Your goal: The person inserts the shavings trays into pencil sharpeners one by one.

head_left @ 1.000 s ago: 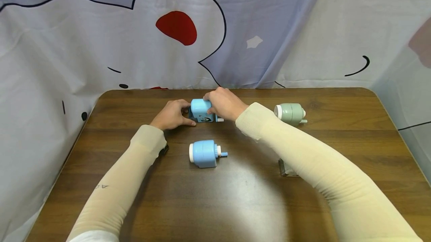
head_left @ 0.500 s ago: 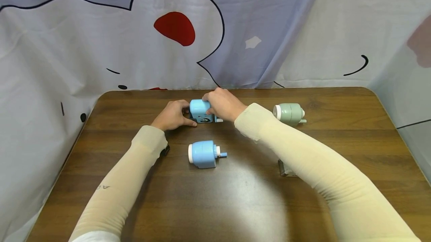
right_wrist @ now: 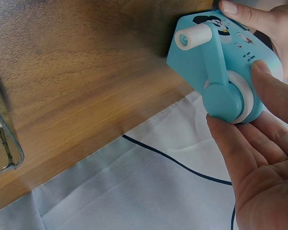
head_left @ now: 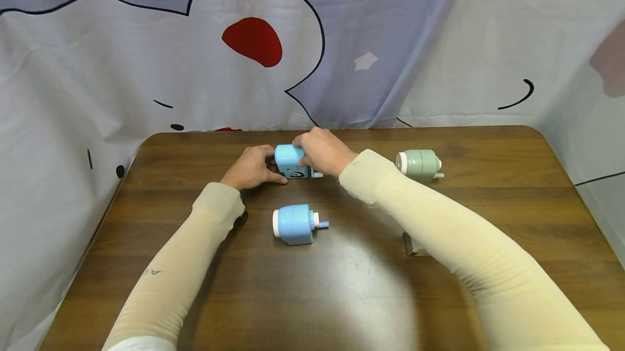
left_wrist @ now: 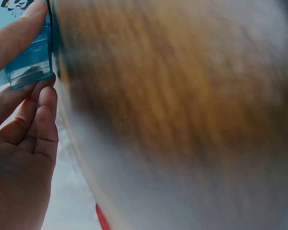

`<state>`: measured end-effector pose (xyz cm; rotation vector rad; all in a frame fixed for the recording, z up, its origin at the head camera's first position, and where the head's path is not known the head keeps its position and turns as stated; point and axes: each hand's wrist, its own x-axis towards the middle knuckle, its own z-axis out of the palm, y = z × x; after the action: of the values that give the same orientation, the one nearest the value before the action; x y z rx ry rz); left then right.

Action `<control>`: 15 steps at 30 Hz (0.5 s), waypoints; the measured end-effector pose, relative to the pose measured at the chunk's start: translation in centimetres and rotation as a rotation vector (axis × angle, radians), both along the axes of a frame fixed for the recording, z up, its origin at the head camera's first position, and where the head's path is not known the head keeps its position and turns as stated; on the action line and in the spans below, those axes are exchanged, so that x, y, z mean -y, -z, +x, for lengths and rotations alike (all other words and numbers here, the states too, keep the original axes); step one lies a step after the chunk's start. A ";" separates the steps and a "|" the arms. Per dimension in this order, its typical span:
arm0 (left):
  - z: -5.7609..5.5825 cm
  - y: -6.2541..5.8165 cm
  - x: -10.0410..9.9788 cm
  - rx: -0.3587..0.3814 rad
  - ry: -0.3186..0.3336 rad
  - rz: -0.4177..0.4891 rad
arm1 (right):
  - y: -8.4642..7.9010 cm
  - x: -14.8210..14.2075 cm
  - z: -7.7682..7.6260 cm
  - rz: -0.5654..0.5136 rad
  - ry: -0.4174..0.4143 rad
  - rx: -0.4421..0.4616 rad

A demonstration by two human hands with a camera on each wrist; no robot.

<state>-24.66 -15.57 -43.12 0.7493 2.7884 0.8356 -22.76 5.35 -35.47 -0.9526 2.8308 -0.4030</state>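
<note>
A light blue crank pencil sharpener [head_left: 287, 157] with a panda print stands near the table's back edge. My right hand [head_left: 323, 151] grips its body at the crank end, thumb on the printed side and fingers underneath in the right wrist view. A white knob [right_wrist: 194, 37] tips the crank arm. From the other end my left hand [head_left: 251, 167] holds the sharpener, its thumb along the printed side and fingertips at the clear teal shavings drawer [left_wrist: 31, 62]. How far that drawer sits inside is hard to tell. Nearer me lies a second blue crank sharpener [head_left: 295, 224], touched by neither hand.
Beyond my right forearm stands a green crank sharpener [head_left: 421, 165]. A small clear box [head_left: 414, 246] is partly hidden under that sleeve. The wooden table [head_left: 342, 297] ends at a printed curtain [head_left: 371, 90] behind.
My left hand has shifted slightly right against the sharpener, and less of the drawer end shows at its left. The right hand keeps its grip. The head view has drifted a little.
</note>
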 end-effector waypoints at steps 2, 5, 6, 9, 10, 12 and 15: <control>0.0 0.0 -0.1 0.011 -0.003 0.008 | 0.0 0.0 0.0 0.001 0.003 0.001; -0.1 0.0 -0.1 0.022 -0.012 0.010 | 0.0 0.0 0.0 -0.001 0.002 -0.001; -0.1 0.0 -0.2 0.025 -0.015 0.009 | 0.0 0.0 0.0 -0.003 0.001 -0.002; -0.1 0.0 -0.2 0.036 -0.018 0.008 | 0.0 0.0 0.0 -0.009 -0.001 -0.006; -0.1 0.0 -0.2 0.040 -0.019 0.008 | 0.0 0.0 0.0 -0.010 -0.001 -0.008; 0.0 0.0 -0.3 0.047 -0.021 0.008 | 0.0 0.0 0.0 -0.012 -0.003 -0.009; 0.0 -0.1 -0.4 0.052 -0.026 0.002 | 0.1 -0.1 0.0 -0.013 -0.002 -0.007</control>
<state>-24.71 -15.21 -43.06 0.6837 2.7579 0.8497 -22.73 5.42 -35.52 -0.9615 2.8360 -0.4196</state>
